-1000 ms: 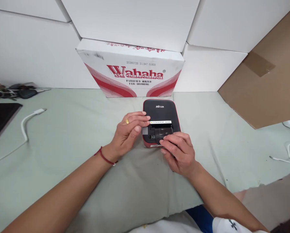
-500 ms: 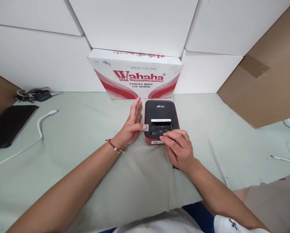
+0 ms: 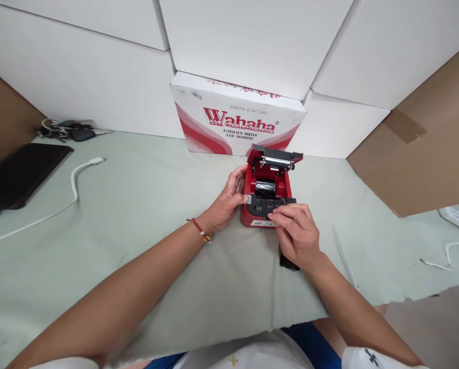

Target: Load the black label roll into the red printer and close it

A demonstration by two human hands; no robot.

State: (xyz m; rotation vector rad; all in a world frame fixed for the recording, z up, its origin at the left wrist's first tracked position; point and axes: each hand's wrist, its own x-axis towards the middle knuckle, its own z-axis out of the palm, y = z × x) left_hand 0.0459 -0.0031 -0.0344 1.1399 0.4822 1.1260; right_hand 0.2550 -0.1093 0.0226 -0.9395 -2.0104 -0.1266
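A small red and black label printer (image 3: 248, 218) stands on the cloth with its lid (image 3: 277, 154) raised, showing a dark shiny roll (image 3: 265, 185) inside. My left hand (image 3: 229, 202) holds the printer's left side, its thumb on the grey latch (image 3: 248, 199) and its fingers along the wall. With thumb and fingertips together, my right hand (image 3: 298, 233) pinches a black label strip (image 3: 268, 207) at the front of the printer. More of the dark strip hangs below that hand. The exact pinch point is partly hidden by my fingers.
Behind the printer stands a white and red water carton (image 3: 237, 120) against white boxes (image 3: 244, 41). To the left lie a black tablet-like slab (image 3: 25, 174), keys (image 3: 71, 130) and a white cable (image 3: 75, 179). A brown cardboard panel (image 3: 417, 143) and another white cable (image 3: 448, 253) are at right.
The printer's lid has swung up from closed, uncovering the roll inside. My left thumb stays on the latch while its fingers have closed in against the printer's side. My right hand keeps its pinch.
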